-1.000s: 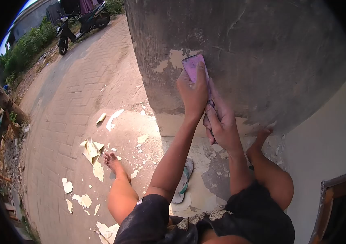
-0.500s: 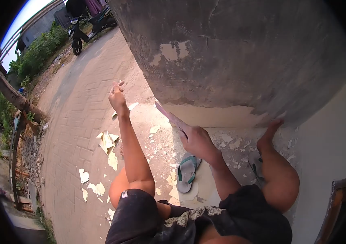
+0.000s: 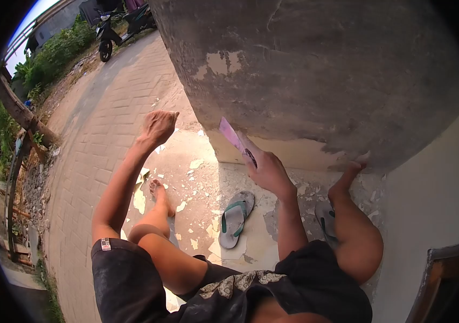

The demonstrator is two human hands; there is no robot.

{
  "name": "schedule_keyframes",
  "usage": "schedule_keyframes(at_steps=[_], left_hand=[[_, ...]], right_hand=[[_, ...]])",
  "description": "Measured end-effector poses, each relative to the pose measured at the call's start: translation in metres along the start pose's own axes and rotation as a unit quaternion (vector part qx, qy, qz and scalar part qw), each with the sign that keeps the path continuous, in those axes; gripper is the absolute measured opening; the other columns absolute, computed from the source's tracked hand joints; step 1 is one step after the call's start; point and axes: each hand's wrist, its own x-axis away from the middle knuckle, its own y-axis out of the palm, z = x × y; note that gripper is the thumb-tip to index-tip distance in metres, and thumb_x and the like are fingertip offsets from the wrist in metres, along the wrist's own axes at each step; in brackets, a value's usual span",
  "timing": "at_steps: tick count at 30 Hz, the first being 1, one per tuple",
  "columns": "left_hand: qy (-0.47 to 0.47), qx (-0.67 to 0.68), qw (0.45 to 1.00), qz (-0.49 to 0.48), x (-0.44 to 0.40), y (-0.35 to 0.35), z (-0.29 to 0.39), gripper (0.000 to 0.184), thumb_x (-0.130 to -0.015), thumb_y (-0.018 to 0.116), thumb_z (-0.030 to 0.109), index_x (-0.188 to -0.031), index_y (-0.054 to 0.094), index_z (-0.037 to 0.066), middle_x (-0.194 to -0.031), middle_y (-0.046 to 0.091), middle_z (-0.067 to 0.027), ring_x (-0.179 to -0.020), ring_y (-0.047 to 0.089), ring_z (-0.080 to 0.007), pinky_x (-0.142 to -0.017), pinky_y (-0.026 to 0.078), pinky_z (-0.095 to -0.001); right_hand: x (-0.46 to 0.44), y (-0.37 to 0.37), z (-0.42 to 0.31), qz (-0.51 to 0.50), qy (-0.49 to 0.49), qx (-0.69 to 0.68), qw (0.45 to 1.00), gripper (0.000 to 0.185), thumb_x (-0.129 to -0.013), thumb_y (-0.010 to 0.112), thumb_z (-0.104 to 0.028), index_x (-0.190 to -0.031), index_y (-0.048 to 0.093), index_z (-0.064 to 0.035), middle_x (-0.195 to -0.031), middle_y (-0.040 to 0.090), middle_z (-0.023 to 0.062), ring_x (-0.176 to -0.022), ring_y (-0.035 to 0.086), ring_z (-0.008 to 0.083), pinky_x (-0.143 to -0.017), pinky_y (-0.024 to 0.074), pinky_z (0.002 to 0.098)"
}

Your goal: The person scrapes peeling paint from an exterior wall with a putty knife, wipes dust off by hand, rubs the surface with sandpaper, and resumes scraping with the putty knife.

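Big dark wall (image 3: 315, 75) stands past the fingers of the right hand (image 3: 269, 173). A brick path (image 3: 87, 167) runs past the left hand (image 3: 158, 128). One sandal (image 3: 229, 232) lies below the right fingers. Those fingers are wrapped around a pink tool (image 3: 230, 133), which pokes out past them near the wall's corner. The left fingers are curled in tight; I can't tell if they hold something. Small chips (image 3: 196, 163) lie below them.

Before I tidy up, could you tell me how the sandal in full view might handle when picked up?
The sandal looks thin-soled, so it would probably flex a little and feel light. Lying flat, straps up, it seems unlikely to roll or tip if nudged.
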Motion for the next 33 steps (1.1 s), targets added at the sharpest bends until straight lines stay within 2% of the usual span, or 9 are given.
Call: schedule_keyframes(at_steps=[1,2,3,4,10,16,27,28,33], left_hand=[[-0.011,0.046,0.997,-0.069,0.017,0.021,-0.004,0.036,-0.097,0.042,0.018,-0.072,0.059,-0.001,-0.063,0.056,-0.0229,-0.059,0.061,-0.0339,-0.066,0.051,-0.0433],[-0.017,0.034,0.994,-0.103,0.04,0.042,-0.005,0.025,-0.094,0.041,0.012,-0.101,0.06,-0.003,-0.093,0.063,-0.0243,-0.092,0.063,-0.0346,-0.097,0.044,-0.0487],[-0.003,0.032,0.992,-0.125,0.057,0.079,-0.01,0.039,-0.092,0.042,0.012,-0.129,0.049,0.002,-0.127,0.053,-0.0227,-0.126,0.046,-0.0369,-0.113,0.022,-0.0557],[-0.014,0.032,0.979,-0.202,0.074,0.094,-0.004,0.049,-0.088,0.046,0.007,-0.137,0.045,0.01,-0.143,0.039,-0.0193,-0.139,0.03,-0.034,-0.115,0.02,-0.0517],[0.042,0.07,0.915,-0.395,0.12,0.159,-0.007,0.055,-0.086,0.065,0.028,-0.136,0.048,0.015,-0.141,0.041,-0.0173,-0.138,0.032,-0.0334,-0.112,0.028,-0.0536],[0.012,0.073,0.957,-0.281,0.117,0.153,-0.018,0.051,-0.084,0.066,0.03,-0.131,0.054,0.014,-0.145,0.038,-0.0167,-0.142,0.027,-0.0311,-0.115,0.022,-0.0528],[0.011,0.006,0.998,0.058,0.135,0.077,-0.034,0.081,-0.078,0.071,0.026,-0.148,0.031,0.022,-0.159,0.009,-0.0099,-0.148,0.005,-0.0279,-0.119,0.013,-0.0538],[0.018,0.001,0.997,0.075,0.136,0.075,-0.036,0.082,-0.078,0.071,0.025,-0.149,0.029,0.023,-0.159,0.008,-0.0099,-0.148,0.005,-0.0281,-0.119,0.013,-0.0529],[0.035,-0.003,0.994,0.108,0.138,0.061,-0.039,0.088,-0.079,0.07,0.022,-0.152,0.02,0.027,-0.16,0.005,-0.0105,-0.147,0.005,-0.0293,-0.12,0.014,-0.0485]], right_hand=[[0.001,0.0,-0.008,-0.02,0.006,-0.015,1.0,0.053,-0.093,0.051,-0.013,-0.144,0.039,-0.0124,-0.103,0.063,0.0278,-0.094,0.063,0.0421,-0.082,0.049,0.0482],[0.0,0.003,-0.003,-0.018,-0.02,-0.032,0.999,0.057,-0.092,0.053,-0.012,-0.146,0.036,-0.0136,-0.107,0.062,0.0276,-0.096,0.062,0.0421,-0.085,0.0486,0.0473],[-0.005,0.01,-0.007,-0.022,-0.041,-0.039,0.998,0.058,-0.091,0.054,-0.012,-0.146,0.036,-0.0139,-0.109,0.062,0.0272,-0.098,0.062,0.042,-0.086,0.0483,0.0469],[-0.006,0.012,-0.01,-0.022,-0.054,-0.042,0.997,0.058,-0.091,0.055,-0.011,-0.146,0.037,-0.0142,-0.11,0.062,0.0269,-0.1,0.061,0.0419,-0.087,0.048,0.0465],[0.009,0.023,-0.042,-0.06,-0.065,-0.009,0.996,0.054,-0.09,0.058,-0.015,-0.142,0.042,-0.0098,-0.118,0.059,0.0268,-0.109,0.057,0.0415,-0.094,0.0449,0.0448],[0.013,0.043,-0.052,-0.106,-0.056,0.059,0.991,0.038,-0.091,0.055,-0.018,-0.126,0.053,-0.0028,-0.107,0.061,0.0278,-0.102,0.057,0.0446,-0.09,0.0446,0.0477],[0.013,0.038,-0.145,-0.186,-0.159,0.142,0.959,0.057,-0.093,0.055,-0.018,-0.147,0.037,-0.0159,-0.075,0.06,0.0245,-0.07,0.062,0.0373,-0.069,0.0462,0.046],[0.01,0.035,-0.15,-0.167,-0.238,0.166,0.942,0.056,-0.097,0.051,-0.016,-0.149,0.032,-0.0183,-0.057,0.056,0.0065,-0.049,0.05,0.0149,-0.057,0.0452,0.0318],[0.005,0.008,-0.18,-0.174,-0.315,0.274,0.892,0.057,-0.095,0.053,-0.016,-0.148,0.033,-0.0178,-0.073,0.064,0.0157,-0.058,0.057,0.0264,-0.063,0.0485,0.0397]])
